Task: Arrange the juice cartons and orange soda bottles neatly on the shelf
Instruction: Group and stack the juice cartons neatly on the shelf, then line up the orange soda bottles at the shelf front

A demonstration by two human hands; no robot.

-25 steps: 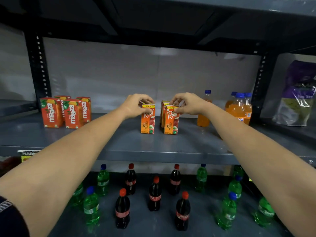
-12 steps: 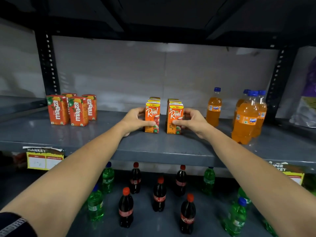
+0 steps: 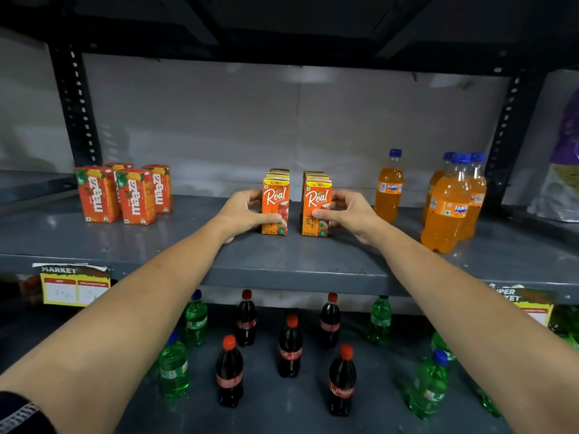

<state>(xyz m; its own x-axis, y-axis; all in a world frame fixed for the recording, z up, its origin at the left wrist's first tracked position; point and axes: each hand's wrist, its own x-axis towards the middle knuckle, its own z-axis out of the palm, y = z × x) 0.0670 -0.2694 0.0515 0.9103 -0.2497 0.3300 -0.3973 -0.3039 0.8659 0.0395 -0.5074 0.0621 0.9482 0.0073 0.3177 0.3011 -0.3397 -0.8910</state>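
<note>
Fingers of the left hand (image 3: 241, 214) wrap the left row of Real cartons (image 3: 275, 206), thumb across the front one's face; the right hand (image 3: 347, 211) grips the right row (image 3: 316, 208) the same way. Both rows stand upright mid-shelf, a narrow gap between them, each running back about three deep, orange with a yellow top band and white script. Beneath them the grey metal shelf (image 3: 282, 264) spans the view, dark slotted uprights at either end, a pale wall behind. Four Maaza cartons (image 3: 125, 194) cluster at far left. Fanta bottles (image 3: 451, 202), orange with blue caps, stand right: one alone, about four bunched nearer the edge. On the lower shelf stand six cola bottles (image 3: 290, 349) among several green Sprite bottles (image 3: 174, 368). Two price tags (image 3: 75, 285) hang from the shelf lip.
</note>
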